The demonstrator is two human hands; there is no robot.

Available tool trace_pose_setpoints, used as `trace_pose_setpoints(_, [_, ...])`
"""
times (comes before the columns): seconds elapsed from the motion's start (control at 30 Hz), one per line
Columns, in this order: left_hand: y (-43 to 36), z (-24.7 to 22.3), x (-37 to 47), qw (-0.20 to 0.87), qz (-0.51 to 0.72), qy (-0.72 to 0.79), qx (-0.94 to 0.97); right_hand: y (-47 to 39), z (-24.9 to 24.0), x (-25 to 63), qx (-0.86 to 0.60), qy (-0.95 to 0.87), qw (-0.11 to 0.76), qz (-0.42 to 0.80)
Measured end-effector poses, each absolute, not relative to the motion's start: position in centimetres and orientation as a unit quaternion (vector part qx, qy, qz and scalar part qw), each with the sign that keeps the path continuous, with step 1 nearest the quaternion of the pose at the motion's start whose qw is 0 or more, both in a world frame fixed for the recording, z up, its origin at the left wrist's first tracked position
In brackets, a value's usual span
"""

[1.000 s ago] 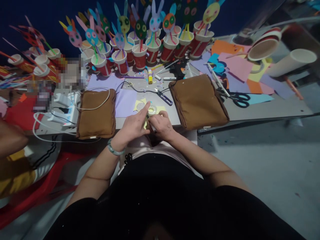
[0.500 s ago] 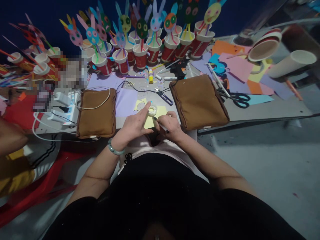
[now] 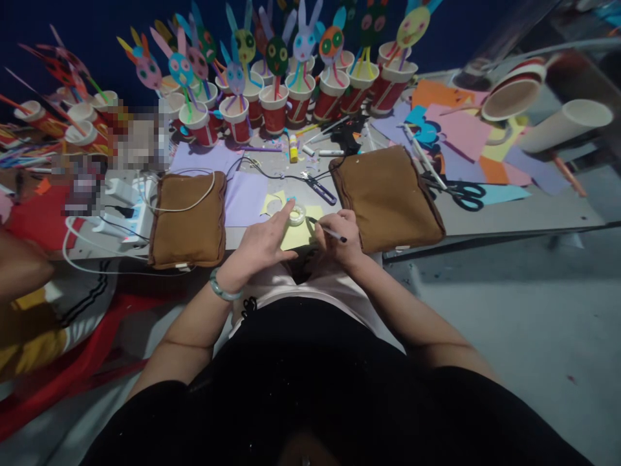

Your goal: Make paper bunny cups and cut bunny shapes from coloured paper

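A whitish ring, like a small roll of tape (image 3: 301,222), lies flat on a sheet of yellow paper (image 3: 297,239) near the table's front edge. My left hand (image 3: 262,244) is stretched out beside it, fingertips against the ring's left side and thumb held apart. In my right hand (image 3: 345,234) is a pen (image 3: 334,233), its dark tip pointing left at the paper by the ring's right edge. Whether the tip touches the paper I cannot tell. Left of the ring, another yellow piece (image 3: 274,202) shows a round outline or cut.
Brown cushions (image 3: 190,220) (image 3: 388,197) flank the work spot. Behind lie cutters (image 3: 321,191), a glue stick (image 3: 293,149) and several red cups (image 3: 274,110) with paper rabbit heads. Scissors (image 3: 466,194) lie right; a power strip (image 3: 138,210) with cables left. Someone's arm (image 3: 22,265) shows at left.
My right hand has shifted right with the pen, whose tip has moved from below the ring to its right side. My left hand has stayed nearly still.
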State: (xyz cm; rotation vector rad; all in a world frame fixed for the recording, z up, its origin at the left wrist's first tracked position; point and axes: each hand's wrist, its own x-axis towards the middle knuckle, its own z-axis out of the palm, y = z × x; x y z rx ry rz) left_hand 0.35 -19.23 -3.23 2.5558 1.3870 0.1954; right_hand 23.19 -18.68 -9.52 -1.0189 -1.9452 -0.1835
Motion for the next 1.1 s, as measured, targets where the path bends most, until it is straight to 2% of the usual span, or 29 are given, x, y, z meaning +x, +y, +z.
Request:
trace_pose_setpoints(0.5, [-19.6,-3.5,0.7,0.111,0.093,0.474,0.868,-20.7,-9.1,21.6,-0.364,-0.819,0.443,-0.017])
trace_pose_setpoints(0.67, [-19.6,-3.1,0.8,0.121,0.072,0.485,0.863,-20.6,-9.2,20.7,-0.350,-0.826,0.441,-0.033])
trace_pose_setpoints(0.83, [-19.7,-2.7,0.9,0.133,0.060,0.486,0.862,-20.1,-9.2,19.8,-0.361,-0.845,0.394,-0.034])
trace_pose_setpoints(1.1, [-19.8,-2.3,0.9,0.139,0.045,0.493,0.858,-19.6,-9.6,19.2,-0.370,-0.851,0.373,-0.017])
